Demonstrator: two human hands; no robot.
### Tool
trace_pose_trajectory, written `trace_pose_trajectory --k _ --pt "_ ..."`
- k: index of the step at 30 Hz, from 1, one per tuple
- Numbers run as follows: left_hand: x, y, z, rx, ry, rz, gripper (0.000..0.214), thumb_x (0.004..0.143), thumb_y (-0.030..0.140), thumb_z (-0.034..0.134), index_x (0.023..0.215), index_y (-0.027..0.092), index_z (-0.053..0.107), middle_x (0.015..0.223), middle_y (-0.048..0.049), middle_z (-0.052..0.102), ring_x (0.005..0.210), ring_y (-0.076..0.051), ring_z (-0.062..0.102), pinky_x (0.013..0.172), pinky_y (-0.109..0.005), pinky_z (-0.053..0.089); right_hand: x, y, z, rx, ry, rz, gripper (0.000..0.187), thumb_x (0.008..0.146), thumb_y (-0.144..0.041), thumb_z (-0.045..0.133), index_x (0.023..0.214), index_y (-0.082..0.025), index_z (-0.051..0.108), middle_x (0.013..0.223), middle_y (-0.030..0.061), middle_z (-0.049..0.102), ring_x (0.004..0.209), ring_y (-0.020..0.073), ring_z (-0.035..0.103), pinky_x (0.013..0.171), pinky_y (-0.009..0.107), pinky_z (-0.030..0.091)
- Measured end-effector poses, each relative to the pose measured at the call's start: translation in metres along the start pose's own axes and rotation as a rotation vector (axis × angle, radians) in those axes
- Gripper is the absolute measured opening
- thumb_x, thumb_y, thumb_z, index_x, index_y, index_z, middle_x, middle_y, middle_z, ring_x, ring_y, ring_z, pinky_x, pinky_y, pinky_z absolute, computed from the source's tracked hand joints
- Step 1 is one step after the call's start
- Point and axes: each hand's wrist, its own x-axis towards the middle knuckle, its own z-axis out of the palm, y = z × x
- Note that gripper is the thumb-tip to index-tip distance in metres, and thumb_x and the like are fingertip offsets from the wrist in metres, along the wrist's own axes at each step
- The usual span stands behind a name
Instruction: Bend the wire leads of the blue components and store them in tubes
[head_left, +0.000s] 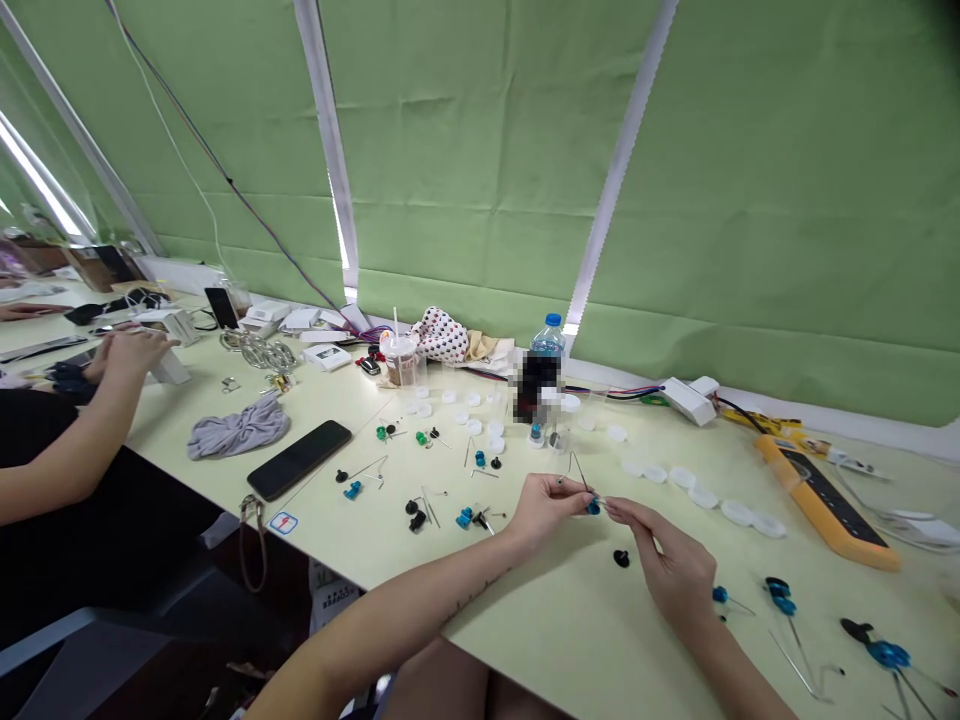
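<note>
My left hand pinches a small blue part, with a thin bent metal wire rising above the fingers. From the other side my right hand is closed at the fingertips against the same part. What exactly lies between the right fingertips is too small to make out. Just below the hands lies a black disc-like piece. Left of my left hand are another blue part and a black piece with thin rods. More blue parts with black caps and bent wires lie beyond my right wrist.
A black phone and a grey cloth band lie to the left. Several clear round caps line the table behind my hands. An orange power strip is at right, a bottle and a cup behind. A co-worker's arm reaches in.
</note>
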Motion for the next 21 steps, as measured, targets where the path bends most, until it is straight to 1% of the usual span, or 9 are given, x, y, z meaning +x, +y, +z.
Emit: trace_pose_trajectory --k 4,9,13,15,19,21 --pt "0.0 0.001 0.001 0.001 -0.007 0.004 0.041 0.057 0.042 0.079 0.078 0.008 0.072 0.08 -0.0123 0.07 0.072 -0.019 0.065 0.077 -0.034 0.052 0.001 0.002 0.001 -0.004 -0.012 -0.018 0.023 0.091 -0.02 0.045 0.105 -0.024 0.064 0.095 -0.0005 0.072 0.082 0.0148 0.07 0.077 0.024 0.056" --pt "0.001 -0.001 0.001 0.02 -0.004 0.012 0.038 0.058 0.04 0.078 0.078 0.008 0.072 0.08 -0.0122 0.07 0.071 -0.018 0.064 0.076 -0.033 0.051 0.004 -0.001 0.001 -0.024 -0.03 -0.05 0.024 0.091 -0.018 0.045 0.105 -0.025 0.063 0.096 -0.001 0.072 0.082 0.0153 0.07 0.077 0.026 0.056" --pt "0.002 -0.003 -0.001 0.089 -0.013 0.041 0.035 0.061 0.039 0.076 0.077 0.009 0.072 0.08 -0.012 0.07 0.07 -0.017 0.063 0.074 -0.031 0.051 0.005 -0.002 -0.001 -0.059 -0.041 -0.079 0.026 0.091 -0.017 0.044 0.106 -0.026 0.063 0.094 -0.0009 0.072 0.082 0.0157 0.07 0.076 0.026 0.055" --pt "0.003 -0.005 -0.002 0.134 0.004 0.061 0.035 0.063 0.039 0.075 0.079 0.009 0.072 0.08 -0.0122 0.07 0.07 -0.017 0.063 0.072 -0.03 0.051 0.003 0.001 -0.001 -0.092 -0.057 -0.092 0.028 0.09 -0.015 0.043 0.108 -0.025 0.061 0.094 0.0 0.071 0.082 0.0154 0.069 0.076 0.026 0.055" --pt "0.003 -0.007 -0.003 0.218 0.049 0.118 0.034 0.065 0.038 0.072 0.082 0.009 0.072 0.088 -0.0138 0.07 0.074 -0.018 0.065 0.074 -0.031 0.052 -0.002 0.007 0.002 -0.173 -0.153 -0.092 0.042 0.089 -0.008 0.027 0.12 -0.02 0.054 0.094 0.0048 0.069 0.075 0.0133 0.067 0.071 0.026 0.053" --pt "0.004 -0.007 -0.004 0.249 0.063 0.146 0.031 0.067 0.037 0.07 0.083 0.009 0.072 0.091 -0.0138 0.07 0.077 -0.019 0.065 0.076 -0.032 0.052 -0.005 0.008 0.004 -0.249 -0.201 -0.108 0.045 0.088 -0.006 0.024 0.122 -0.017 0.052 0.09 0.0061 0.068 0.073 0.0137 0.065 0.067 0.026 0.051"
